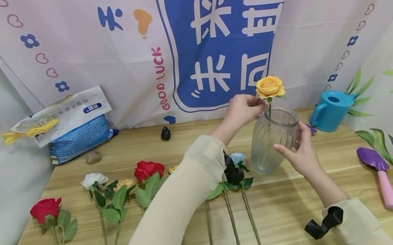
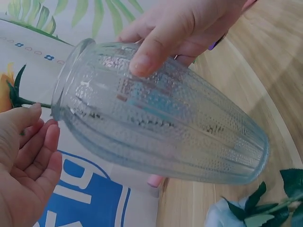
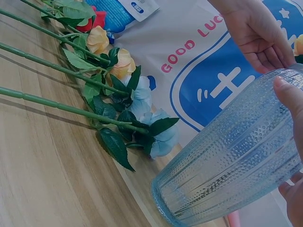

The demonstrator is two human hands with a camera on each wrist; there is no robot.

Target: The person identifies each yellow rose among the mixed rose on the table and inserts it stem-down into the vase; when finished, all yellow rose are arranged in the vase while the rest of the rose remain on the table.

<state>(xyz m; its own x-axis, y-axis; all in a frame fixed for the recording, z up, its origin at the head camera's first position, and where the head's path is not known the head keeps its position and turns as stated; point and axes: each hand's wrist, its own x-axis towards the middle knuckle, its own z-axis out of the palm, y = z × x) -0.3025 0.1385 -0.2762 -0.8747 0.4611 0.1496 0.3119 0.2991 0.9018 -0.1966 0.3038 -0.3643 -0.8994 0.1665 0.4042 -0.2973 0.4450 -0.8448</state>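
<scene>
- Along the left end of the bench (image 1: 135, 147), a blue-and-white bag (image 1: 81, 136) with a yellow tie (image 1: 32, 131) was propped near the printed backdrop (image 1: 134, 68); a brown stone (image 1: 93, 157) was set just before it, and a small black object (image 1: 165, 133) farther right.
- Across the front, flowers were laid in a row, blooms toward the backdrop: a red rose (image 1: 46, 209), a white flower (image 1: 93, 180), more yellow and red blooms, and pale blue flowers (image 3: 163, 135).
- By the left sleeve (image 1: 172, 212), the middle of the row was partly covered in the head view.
- At the right, a blue watering can (image 1: 330, 112) was placed near the backdrop, and a purple-and-pink trowel (image 1: 383, 180) nearer the side.
- Between the hands, a ribbed glass vase (image 1: 262, 150) was held, its side gripped by the right hand (image 1: 302, 155), thumb spread from the other fingers.
- Inside the vase, the lower stem of a yellow rose (image 1: 270, 87) was seen through the glass; whether the base was touched could not be told.
- At the rim, that stem was pinched by the fingers of the left hand (image 1: 239, 111).
- Above the rim, the yellow bloom was pointed upward, its long axis roughly aligned with the vase's.
</scene>
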